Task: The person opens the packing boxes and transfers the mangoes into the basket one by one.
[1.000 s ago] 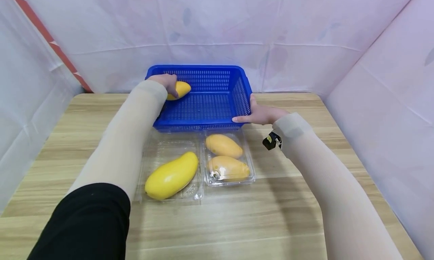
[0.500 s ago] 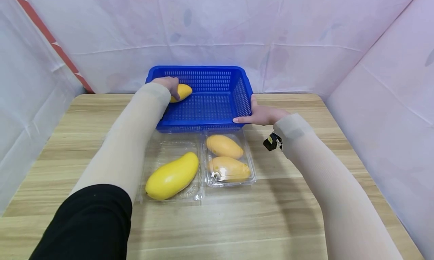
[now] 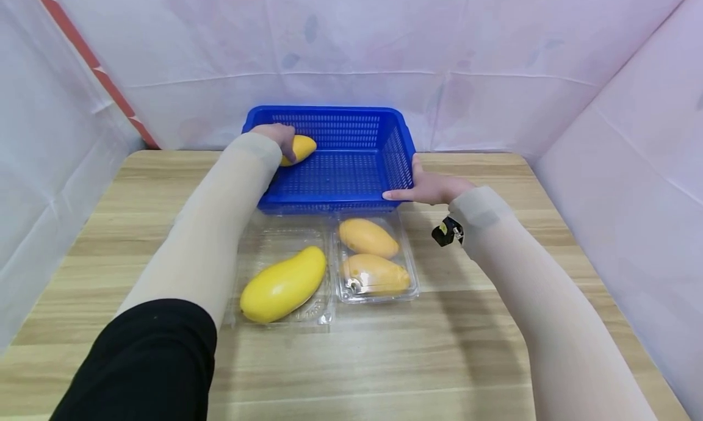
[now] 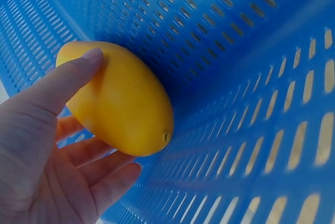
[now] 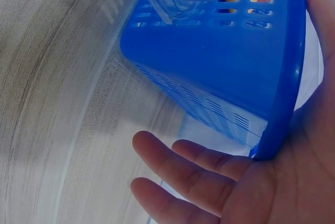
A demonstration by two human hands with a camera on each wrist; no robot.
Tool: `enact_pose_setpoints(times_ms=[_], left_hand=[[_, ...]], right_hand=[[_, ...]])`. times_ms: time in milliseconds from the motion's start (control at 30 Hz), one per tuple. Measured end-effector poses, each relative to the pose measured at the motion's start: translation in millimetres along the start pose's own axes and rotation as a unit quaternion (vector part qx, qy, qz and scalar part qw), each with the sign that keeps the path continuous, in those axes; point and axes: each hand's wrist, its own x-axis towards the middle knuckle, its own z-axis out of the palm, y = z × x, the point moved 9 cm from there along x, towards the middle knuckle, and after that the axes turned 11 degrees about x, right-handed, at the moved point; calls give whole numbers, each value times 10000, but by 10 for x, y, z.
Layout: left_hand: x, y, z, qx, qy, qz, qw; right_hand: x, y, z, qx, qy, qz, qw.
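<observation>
My left hand [image 3: 278,139] reaches into the left end of the blue basket [image 3: 329,197] and holds a yellow mango [image 3: 304,147]. In the left wrist view the thumb lies over the mango [image 4: 128,98] and the fingers are beneath it, close to the slotted basket wall [image 4: 251,135]. My right hand [image 3: 431,186] rests against the basket's front right corner. The right wrist view shows that palm at the rim [image 5: 293,62], its fingers [image 5: 183,174] extended and loosely spread.
In front of the basket, a clear plastic clamshell [image 3: 324,319] bears one large yellow mango [image 3: 284,285]. Beside it, a clear container [image 3: 409,293] has two paler mangoes [image 3: 368,238] inside. The wooden table [image 3: 384,366] is bordered by draped cloth walls [image 3: 351,36].
The head view has shifted slightly, so everything appears a little further right. My left hand sits marginally lower with the mango still in its grip. The right hand stays at the same corner.
</observation>
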Motion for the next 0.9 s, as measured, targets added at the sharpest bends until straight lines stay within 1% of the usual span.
enact_pose_setpoints(times_ms=[133, 233, 400, 600, 733, 900], left_hand=[[-54, 9, -22, 53, -55, -45, 10000], [-78, 15, -29, 86, -96, -46, 9999], [-63, 14, -26, 46, -175, -46, 9998], [-52, 14, -79, 168, -119, 13, 9998], [-107, 15, -140, 271, -126, 77, 9995], [-191, 82, -202, 349, -146, 224, 9990]], right_hand=[[-19, 10, 3, -176, -34, 108, 9998], [-21, 7, -2, -212, -15, 90, 9997], [-2, 7, -3, -127, 23, -37, 9999], [16, 6, -8, 17, 38, -184, 9998], [22, 10, -6, -59, 34, -183, 9998], [19, 33, -9, -252, 64, -125, 9996]])
